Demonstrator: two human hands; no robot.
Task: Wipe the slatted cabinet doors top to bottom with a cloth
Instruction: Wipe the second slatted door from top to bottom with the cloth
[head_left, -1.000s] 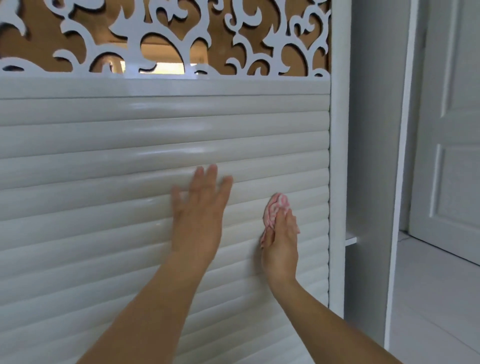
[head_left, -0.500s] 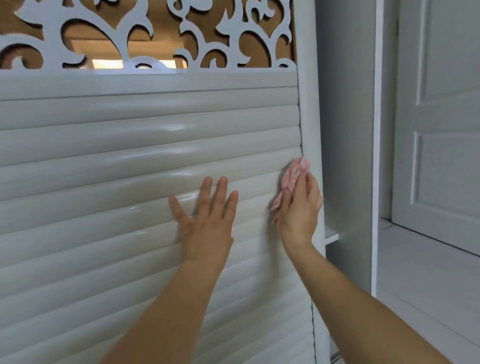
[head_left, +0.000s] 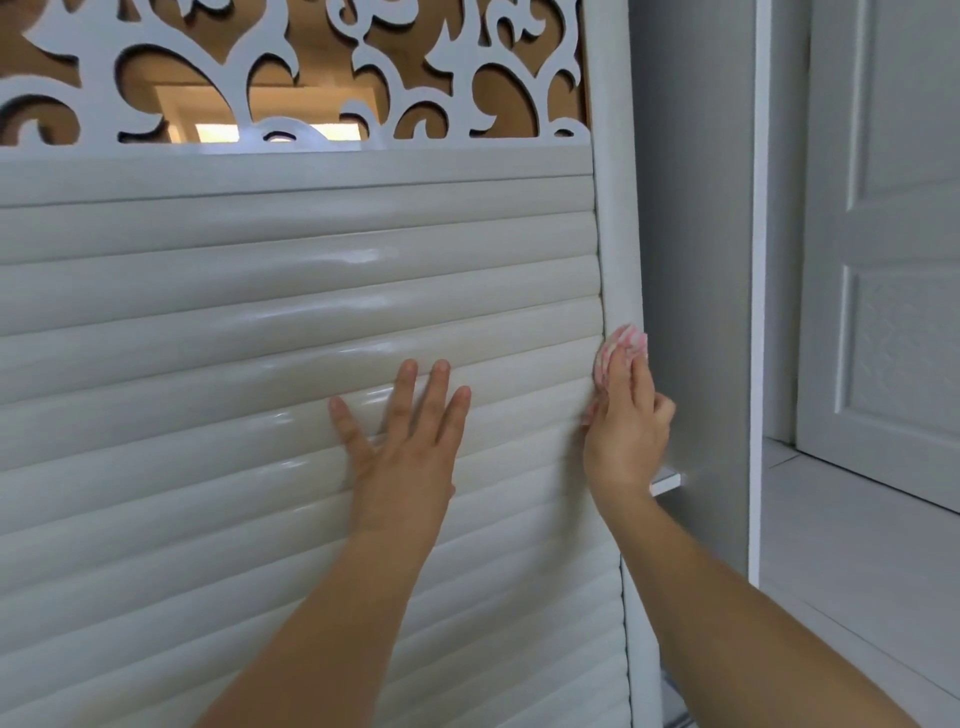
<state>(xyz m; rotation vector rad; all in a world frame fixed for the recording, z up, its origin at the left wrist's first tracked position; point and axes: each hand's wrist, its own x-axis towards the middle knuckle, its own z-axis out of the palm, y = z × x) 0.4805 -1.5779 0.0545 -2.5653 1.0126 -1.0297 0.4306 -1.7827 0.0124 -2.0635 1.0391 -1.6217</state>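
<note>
Pressing cloth (head_left: 621, 345) flat at slatted door's (head_left: 260, 322) right edge, right hand (head_left: 626, 431) gripping; left hand (head_left: 410, 441) spread, bracing; best following each slat fully.

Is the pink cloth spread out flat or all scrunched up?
Scrunched up. The cloth is a small wad, pressed by the right hand against the cabinet's frame post.

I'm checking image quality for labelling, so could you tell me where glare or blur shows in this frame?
Head view: bright glare streaks lie on the glossy slats above the left hand; the cloth under the right hand looks slightly soft; the wide lens bows the cabinet post.
</note>
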